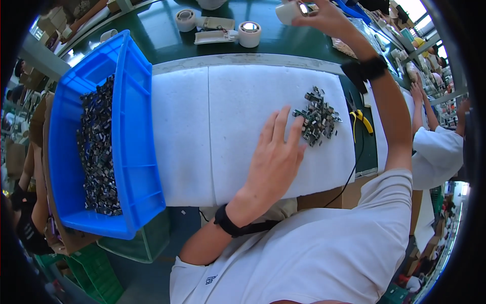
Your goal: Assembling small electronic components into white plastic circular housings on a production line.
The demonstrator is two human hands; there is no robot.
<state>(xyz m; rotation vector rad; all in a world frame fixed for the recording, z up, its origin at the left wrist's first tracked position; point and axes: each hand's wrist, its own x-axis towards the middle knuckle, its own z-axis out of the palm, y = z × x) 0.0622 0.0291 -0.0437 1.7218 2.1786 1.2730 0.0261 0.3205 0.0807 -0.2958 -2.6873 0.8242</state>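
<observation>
My left hand is over the white foam sheet, fingers apart, with nothing in it. Its fingertips are at the left side of a loose pile of small dark and silvery metal-looking parts. At the far edge of view, my right hand grips a white cylindrical piece with a shiny round end. Two similar white cylinders, one on the left and one nearer the middle, stand on the green table beside flat white casing pieces.
A blue plastic bin with many small metal parts stands at the left. Yellow-handled pliers lie right of the foam, near a thin black cord. Green crates are below left. Another person is at the right.
</observation>
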